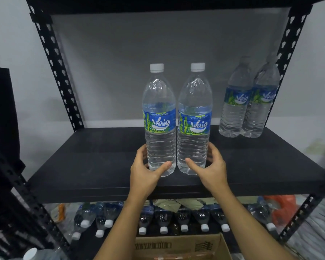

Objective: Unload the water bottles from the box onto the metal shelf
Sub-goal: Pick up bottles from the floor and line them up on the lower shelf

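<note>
We hold two upright bottles side by side on the metal shelf (83, 166): left hand (146, 171) grips the left bottle (159, 119), right hand (212, 167) the right bottle (194, 119).

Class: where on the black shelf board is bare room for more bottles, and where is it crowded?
Bare: black metal shelf board left of the two held clear plastic bottles, and front right before the rear pair. Crowded: lower shelf, packed with bottles.

The light is dim and cool, and the wall behind the metal shelf (83, 166) sits in grey shadow. The centre bottles (159, 139) are sharp with small glints – the right-hand pair (235, 109) is smeared. Posts (54, 68) bow at both frame edges, and blur streaks the lower right corner.
</note>
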The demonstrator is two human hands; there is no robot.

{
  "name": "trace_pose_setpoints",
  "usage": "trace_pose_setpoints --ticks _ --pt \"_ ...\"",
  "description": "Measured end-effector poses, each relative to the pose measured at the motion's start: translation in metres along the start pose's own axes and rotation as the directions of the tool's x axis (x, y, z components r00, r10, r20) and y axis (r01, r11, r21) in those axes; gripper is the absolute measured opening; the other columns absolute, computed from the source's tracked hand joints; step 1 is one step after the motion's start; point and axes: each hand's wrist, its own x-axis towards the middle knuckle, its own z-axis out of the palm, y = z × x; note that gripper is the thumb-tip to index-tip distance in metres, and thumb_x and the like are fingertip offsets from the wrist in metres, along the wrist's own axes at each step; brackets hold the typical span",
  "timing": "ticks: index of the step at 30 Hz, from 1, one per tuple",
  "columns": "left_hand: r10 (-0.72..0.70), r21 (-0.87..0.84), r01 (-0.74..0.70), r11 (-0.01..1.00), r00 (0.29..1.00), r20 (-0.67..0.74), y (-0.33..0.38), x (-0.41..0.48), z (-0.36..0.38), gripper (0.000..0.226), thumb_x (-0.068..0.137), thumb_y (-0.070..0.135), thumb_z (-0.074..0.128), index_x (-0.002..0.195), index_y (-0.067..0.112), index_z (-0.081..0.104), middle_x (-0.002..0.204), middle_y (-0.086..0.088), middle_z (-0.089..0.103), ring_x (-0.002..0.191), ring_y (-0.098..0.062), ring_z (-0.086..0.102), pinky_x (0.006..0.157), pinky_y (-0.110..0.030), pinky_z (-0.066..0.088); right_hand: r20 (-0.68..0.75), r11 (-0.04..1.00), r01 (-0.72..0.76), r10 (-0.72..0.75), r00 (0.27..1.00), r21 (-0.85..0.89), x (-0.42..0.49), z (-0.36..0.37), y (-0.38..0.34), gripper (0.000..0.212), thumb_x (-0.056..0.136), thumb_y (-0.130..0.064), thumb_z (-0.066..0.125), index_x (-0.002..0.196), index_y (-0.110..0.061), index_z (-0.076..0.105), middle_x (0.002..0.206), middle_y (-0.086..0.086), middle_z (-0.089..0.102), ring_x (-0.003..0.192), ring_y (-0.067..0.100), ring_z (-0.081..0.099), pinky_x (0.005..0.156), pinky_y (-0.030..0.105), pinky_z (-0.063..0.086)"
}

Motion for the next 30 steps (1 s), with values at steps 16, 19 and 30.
trace_pose_setpoints --ticks 16,19,30 --pt "-0.016 -0.100 0.017 0.995 1.000 0.007 -0.002 0.004 -0.002 0.081 0.067 0.026 0.092 0.137 0.024 0.051 0.131 0.010 0.063 0.118 -0.002 0.062 0.092 -0.020 0.054 -0.004 0.998 -0.027 0.028 1.000 0.055 0.002 -0.003 0.001 0.090 0.056 -0.049 0.088 0.134 -0.024 0.050 0.125 -0.009 0.062 0.108 0.004 0.062 0.084 0.014 0.050" --pt "-0.010 -0.109 0.009 0.994 1.000 -0.013 -0.005 0.007 -0.002 0.081 0.065 0.027 0.093 0.136 0.025 0.054 0.133 0.007 0.060 0.119 -0.004 0.062 0.088 -0.019 0.055 -0.006 0.994 -0.055 0.055 0.998 0.092 0.003 -0.004 -0.001 0.084 0.058 -0.036 0.092 0.132 -0.025 0.052 0.123 -0.010 0.062 0.106 0.004 0.063 0.077 0.011 0.050" --pt "-0.070 -0.096 0.069 0.993 0.998 -0.004 -0.011 0.050 0.007 0.070 0.064 0.013 0.093 0.128 0.014 0.063 0.111 0.005 0.075 0.101 -0.003 0.072 0.089 -0.024 0.058 0.039 0.995 -0.085 0.083 0.996 0.053 0.046 0.012 0.011 0.077 0.057 -0.035 0.092 0.125 -0.019 0.061 0.117 -0.003 0.067 0.103 0.007 0.067 0.088 0.032 0.058"
